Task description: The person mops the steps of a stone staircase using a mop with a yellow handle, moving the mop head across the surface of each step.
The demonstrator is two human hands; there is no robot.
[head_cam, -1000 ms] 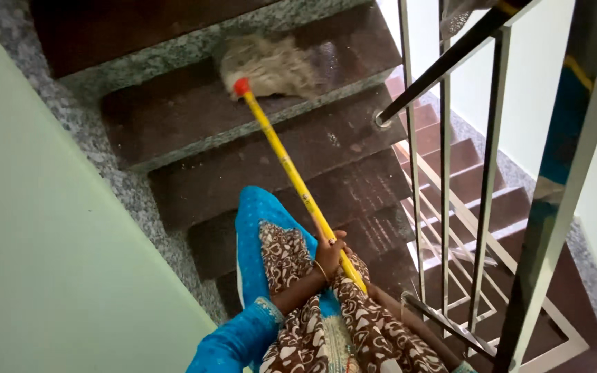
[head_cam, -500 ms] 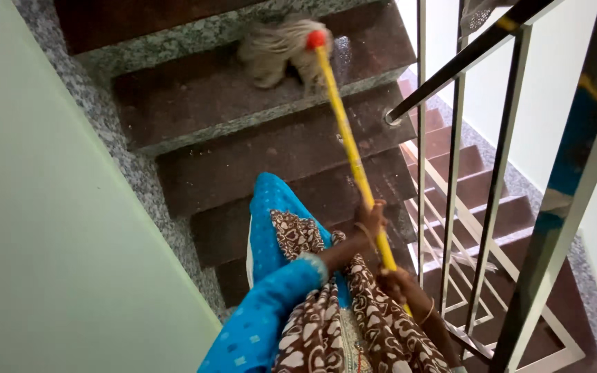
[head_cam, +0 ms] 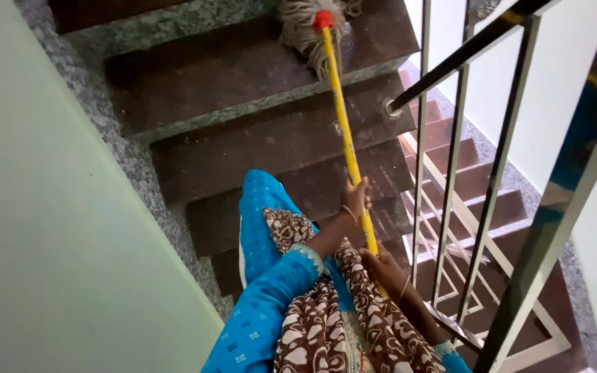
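Observation:
I hold a mop with a long yellow handle [head_cam: 343, 131] in both hands. My left hand [head_cam: 355, 199] grips the handle higher up, wrist bangle showing. Lower on the handle, near my body, my right hand [head_cam: 381, 268] is closed around it. The red collar and stringy beige mop head [head_cam: 309, 31] rest on a dark brown stone step [head_cam: 243, 69] above me, near its right end. My blue sleeve and brown patterned scarf [head_cam: 326, 324] fill the bottom of the view.
A pale green wall [head_cam: 57, 228] with a speckled grey skirting runs along the left. A metal stair railing [head_cam: 464, 173] stands close on the right, and beyond it a lower flight of brown steps [head_cam: 478, 186] descends.
The mop head has swept from the left-middle of the step toward its right end. Both hands followed to the right with the handle.

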